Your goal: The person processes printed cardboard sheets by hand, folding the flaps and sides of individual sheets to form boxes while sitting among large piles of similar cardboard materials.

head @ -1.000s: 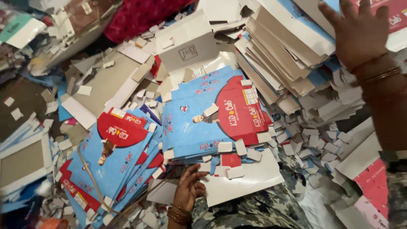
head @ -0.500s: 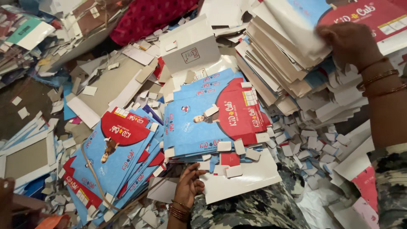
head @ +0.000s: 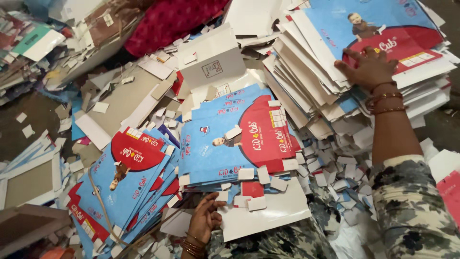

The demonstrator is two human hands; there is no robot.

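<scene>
My right hand (head: 370, 67), with bangles on the wrist, lies on the top printed sheet (head: 383, 29) of a tall stack of flat blue-and-red carton blanks (head: 311, 91) at the upper right, fingers curled at the sheet's left edge. My left hand (head: 203, 219) is low in the middle, its fingers closed on the near edge of a white cardboard sheet (head: 273, 213). That sheet lies under a pile of blue-and-red blanks (head: 235, 139) in front of me. Another fanned pile of the same blanks (head: 124, 177) lies to the left.
Small white cardboard offcuts (head: 335, 168) litter the floor between the piles. Grey and white board sheets (head: 124, 103) lie behind, a folded white carton (head: 211, 60) farther back, and red cloth (head: 167, 21) at the top. My patterned sleeve (head: 412, 206) and lap fill the lower right.
My right hand came down from the air onto the tall stack and settled on its top sheet. The view shifted up and right. My left hand stayed at the white sheet's edge.
</scene>
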